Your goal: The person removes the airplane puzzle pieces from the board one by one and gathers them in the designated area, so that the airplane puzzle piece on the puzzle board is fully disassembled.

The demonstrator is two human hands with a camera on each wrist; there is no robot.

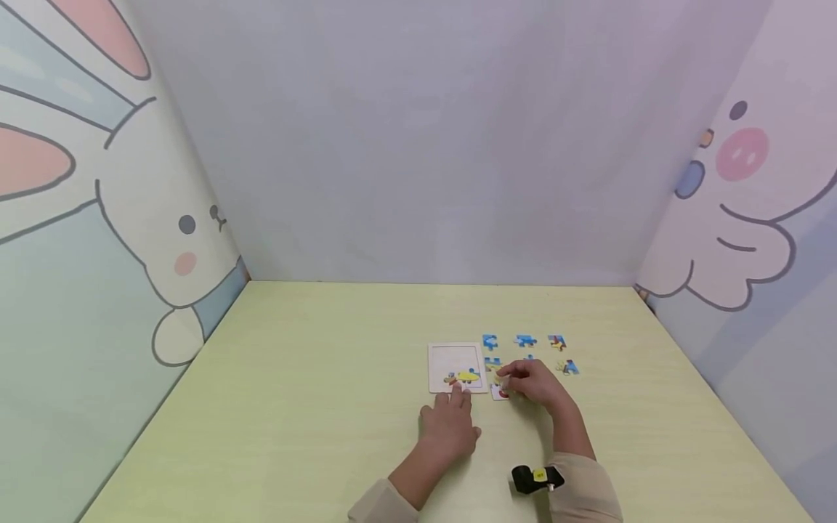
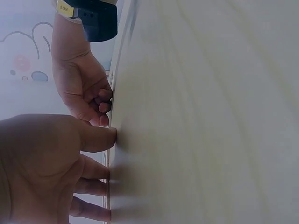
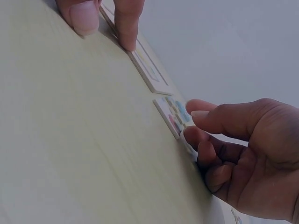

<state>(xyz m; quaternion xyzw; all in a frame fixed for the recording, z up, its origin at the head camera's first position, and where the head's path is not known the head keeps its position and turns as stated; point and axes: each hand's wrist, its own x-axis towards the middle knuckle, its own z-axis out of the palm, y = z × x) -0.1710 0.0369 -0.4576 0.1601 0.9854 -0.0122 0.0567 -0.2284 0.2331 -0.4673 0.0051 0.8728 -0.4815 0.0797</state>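
Note:
A shallow white puzzle tray lies on the table, with a few joined pieces showing a yellow shape along its bottom. My left hand rests at the tray's near edge, fingers stretched forward and fingertips touching its border. Just right of the tray, my right hand is bent over loose pieces, its fingers curled. A pale, tilted puzzle piece appears between its fingers in the right wrist view, partly covered by them. Beside those fingers lies a white-edged piece with red and blue print.
Loose blue puzzle pieces lie behind and right of the right hand, among them one at the back left, a middle one, a back right one and another farther right. A printed curtain encloses the table.

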